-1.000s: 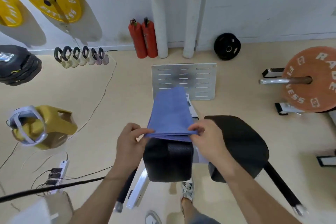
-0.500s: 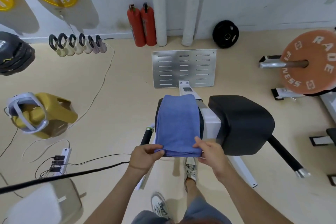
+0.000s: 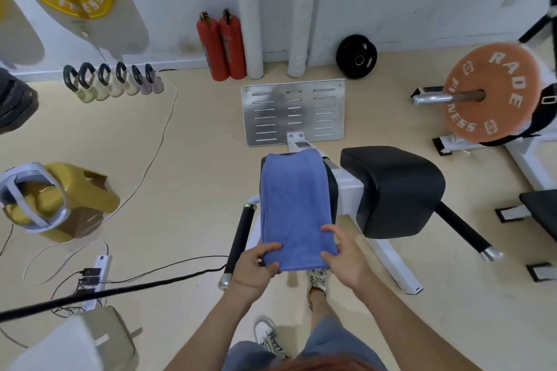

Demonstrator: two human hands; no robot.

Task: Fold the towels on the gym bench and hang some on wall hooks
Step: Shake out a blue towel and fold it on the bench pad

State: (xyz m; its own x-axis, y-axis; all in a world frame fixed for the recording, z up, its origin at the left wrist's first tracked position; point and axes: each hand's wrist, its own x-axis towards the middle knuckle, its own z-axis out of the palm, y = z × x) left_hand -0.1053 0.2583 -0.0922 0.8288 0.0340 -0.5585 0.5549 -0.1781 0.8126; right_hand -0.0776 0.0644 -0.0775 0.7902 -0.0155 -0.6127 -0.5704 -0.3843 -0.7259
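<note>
Blue towel [image 3: 297, 208] (plain), black bench pad [image 3: 394, 187], orange plate [image 3: 491, 93].

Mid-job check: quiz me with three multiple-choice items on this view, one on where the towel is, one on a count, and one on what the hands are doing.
1. Where does the blue towel lie?
A. On the floor
B. Draped over the gym bench
C. On a wall hook

2. How many red fire extinguishers stand by the wall?
A. One
B. Two
C. Four

3. What are the left hand and right hand doing?
A. Each pinches a near corner of the towel
B. Only one touches it
C. Both hang free

Answers:
1 B: the towel runs lengthwise over a bench pad.
2 B: two red cylinders stand side by side.
3 A: each thumb lies on top of the cloth at a near corner.
</note>
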